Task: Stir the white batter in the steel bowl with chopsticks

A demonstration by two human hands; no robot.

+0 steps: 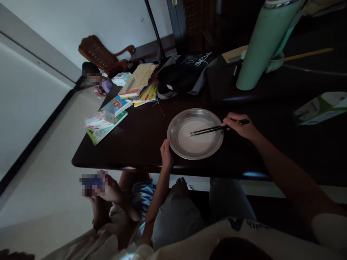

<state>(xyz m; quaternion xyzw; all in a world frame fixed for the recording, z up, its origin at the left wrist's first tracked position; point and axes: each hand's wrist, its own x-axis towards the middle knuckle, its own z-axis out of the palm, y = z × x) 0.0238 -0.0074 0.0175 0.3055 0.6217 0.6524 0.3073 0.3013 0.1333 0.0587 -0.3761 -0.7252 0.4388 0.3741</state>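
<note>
A round metal basin (177,150) stands on the dark table near its front edge, with a pale, whitish liquid (192,144) in it. My left hand (166,153) grips the basin's rim at the near left side, fingers closed. From the right, my right hand (237,124) is closed around a pair of black chopsticks (207,130). Their tips reach into the middle of the basin, at or in the liquid; how deep they go I cannot tell.
Books (145,94), a tissue pack (100,119) and a black bag (179,76) lie at the table's far left. A green thermos (264,47) and a green-white box (320,108) stand right. Someone holding a blurred-out object (93,184) sits close on my left; another person (105,85) is beyond the table.
</note>
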